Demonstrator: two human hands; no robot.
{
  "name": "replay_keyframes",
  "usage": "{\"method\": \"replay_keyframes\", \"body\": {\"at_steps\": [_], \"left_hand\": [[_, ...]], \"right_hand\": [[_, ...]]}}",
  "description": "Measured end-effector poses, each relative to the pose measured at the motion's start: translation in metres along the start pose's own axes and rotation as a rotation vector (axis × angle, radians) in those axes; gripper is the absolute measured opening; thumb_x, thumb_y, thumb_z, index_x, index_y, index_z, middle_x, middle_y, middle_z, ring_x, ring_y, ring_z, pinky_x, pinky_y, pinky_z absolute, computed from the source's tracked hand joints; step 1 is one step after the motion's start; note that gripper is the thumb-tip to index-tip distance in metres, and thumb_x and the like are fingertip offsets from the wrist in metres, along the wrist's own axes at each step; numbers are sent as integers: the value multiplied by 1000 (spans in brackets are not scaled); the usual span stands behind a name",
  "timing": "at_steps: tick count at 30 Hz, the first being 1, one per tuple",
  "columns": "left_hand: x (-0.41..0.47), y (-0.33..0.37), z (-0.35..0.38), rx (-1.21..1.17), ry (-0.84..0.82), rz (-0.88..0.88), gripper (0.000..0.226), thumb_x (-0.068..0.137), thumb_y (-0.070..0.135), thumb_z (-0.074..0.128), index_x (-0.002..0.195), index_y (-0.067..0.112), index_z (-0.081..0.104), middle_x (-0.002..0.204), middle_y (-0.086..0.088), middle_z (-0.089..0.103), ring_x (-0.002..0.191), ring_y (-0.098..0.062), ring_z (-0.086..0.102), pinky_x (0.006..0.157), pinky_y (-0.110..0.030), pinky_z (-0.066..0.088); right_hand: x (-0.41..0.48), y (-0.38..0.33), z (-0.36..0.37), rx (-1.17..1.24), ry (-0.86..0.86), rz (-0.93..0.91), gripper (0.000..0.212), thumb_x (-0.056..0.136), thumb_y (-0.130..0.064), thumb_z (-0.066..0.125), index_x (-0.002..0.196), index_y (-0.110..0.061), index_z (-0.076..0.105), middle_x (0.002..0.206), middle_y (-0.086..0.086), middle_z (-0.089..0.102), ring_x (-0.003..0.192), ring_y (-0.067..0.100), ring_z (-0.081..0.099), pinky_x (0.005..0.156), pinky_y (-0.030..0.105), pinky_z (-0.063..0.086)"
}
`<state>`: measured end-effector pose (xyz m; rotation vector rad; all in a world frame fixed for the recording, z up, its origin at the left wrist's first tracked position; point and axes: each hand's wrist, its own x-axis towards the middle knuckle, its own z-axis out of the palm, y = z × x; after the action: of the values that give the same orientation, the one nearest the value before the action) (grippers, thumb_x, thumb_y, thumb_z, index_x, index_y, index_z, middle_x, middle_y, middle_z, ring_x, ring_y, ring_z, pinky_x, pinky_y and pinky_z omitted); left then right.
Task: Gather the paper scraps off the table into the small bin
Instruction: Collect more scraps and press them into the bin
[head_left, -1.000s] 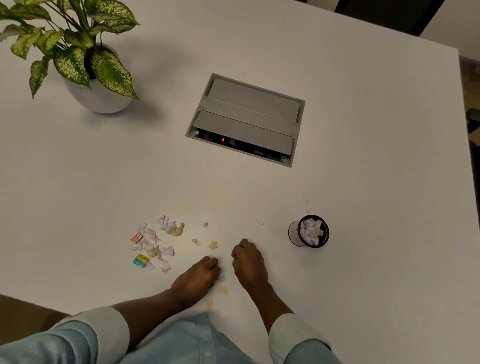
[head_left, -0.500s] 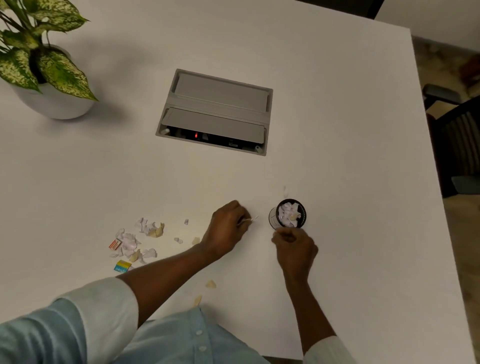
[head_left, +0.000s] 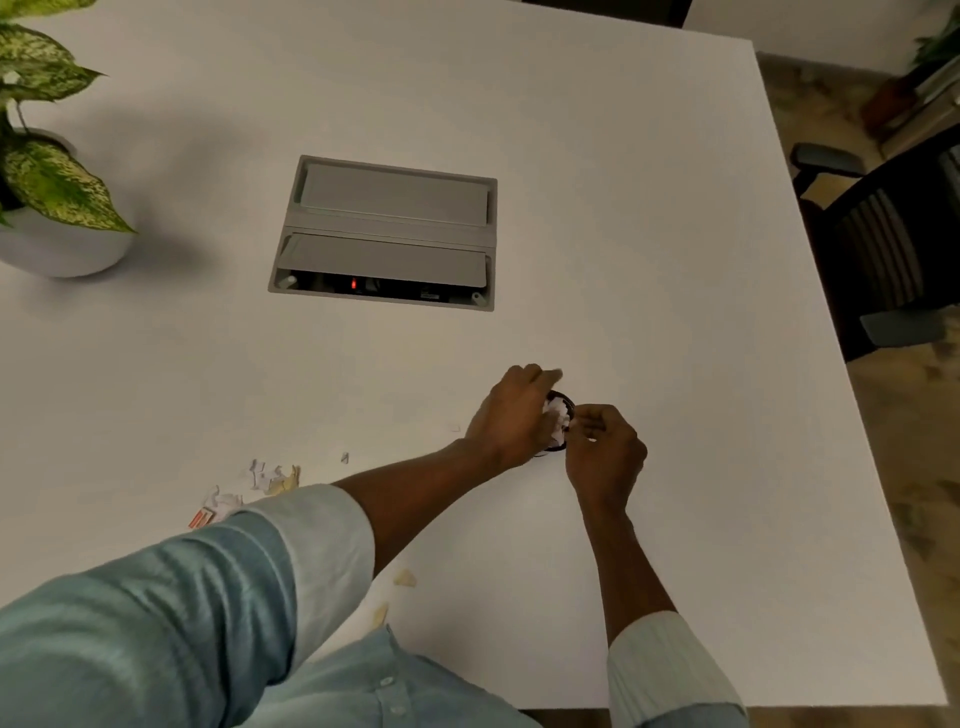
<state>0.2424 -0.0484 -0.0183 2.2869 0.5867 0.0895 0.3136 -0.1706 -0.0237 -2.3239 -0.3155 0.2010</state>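
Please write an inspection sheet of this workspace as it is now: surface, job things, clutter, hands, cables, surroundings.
Surface: white table, mostly bare.
Job's things: small bin holds white paper; paper scraps remain left of the arms, two yellowish scraps near the body.
Clutter: potted plant far left; grey socket box set into the table.
Grippers: left hand and right hand both at the bin; grasp cannot be told.
Cables: nothing seen.
Surroundings: dark chair at right.
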Motion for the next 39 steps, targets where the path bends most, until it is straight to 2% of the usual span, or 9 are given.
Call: {"method": "replay_keyframes", "body": {"at_steps": [8,11,14,19,26,31,34,36,39], "left_hand": [[-40,-68,-9,177,85,-141,61,98,42,63,146,12,40,146,-7,45,132,-27,46,82,-49,59],[-59,-104,-15,253,-17,-225,77,95,54,63,149,7,35,157,-11,35,144,-32,35,93,-51,57],[-76,-139,-19,367,-198,-307,111,88,72,61,160,1,15,171,-21,5,159,-36,2,125,-53,28],[-92,-171,-23,512,-391,-393,150,69,80,74,159,-1,-15,162,-29,-33,151,-45,-31,129,-58,1],[-91,-173,-19,532,-502,-424,173,55,80,83,149,-5,-36,149,-35,-49,141,-54,-42,124,-68,-2],[-90,-172,-16,525,-497,-457,173,55,80,83,147,-7,-36,148,-38,-49,139,-57,-42,123,-71,2],[-92,-175,-17,519,-486,-447,174,54,80,82,147,-5,-38,148,-35,-50,140,-54,-44,123,-70,0],[-94,-177,-18,510,-483,-436,175,53,81,82,147,-3,-39,150,-32,-50,141,-52,-44,124,-68,-1],[-95,-177,-19,511,-469,-425,176,51,82,82,148,-1,-39,151,-31,-49,143,-50,-42,125,-66,0]], "right_hand": [[-15,9,12,-171,-122,-270,33,86,-5,68,118,-13,65,117,4,66,107,24,64,84,38,57],[-20,10,18,-288,-181,-384,48,88,-16,71,134,-12,57,137,6,60,125,27,56,102,42,48],[-25,12,25,-449,-254,-440,54,95,-37,63,142,-12,52,151,8,51,139,27,48,117,49,33],[-31,23,38,-687,-351,-456,68,102,-59,38,153,-13,39,161,8,38,151,24,34,126,55,11],[-23,26,42,-819,-450,-424,75,100,-67,18,153,-19,37,160,7,40,152,22,29,125,59,0],[-19,8,36,-687,-311,-415,45,101,-53,47,125,-18,63,131,3,67,131,23,55,123,55,18],[-11,-10,29,-522,-116,-454,14,92,-31,65,97,-18,68,100,0,73,104,27,63,89,44,50],[6,-24,25,-456,-70,-405,6,91,-24,63,89,-19,66,92,-2,68,94,26,60,67,34,48],[46,-40,29,-439,-143,-381,5,90,-24,64,94,-24,67,95,-2,66,96,23,61,70,33,47]]}}
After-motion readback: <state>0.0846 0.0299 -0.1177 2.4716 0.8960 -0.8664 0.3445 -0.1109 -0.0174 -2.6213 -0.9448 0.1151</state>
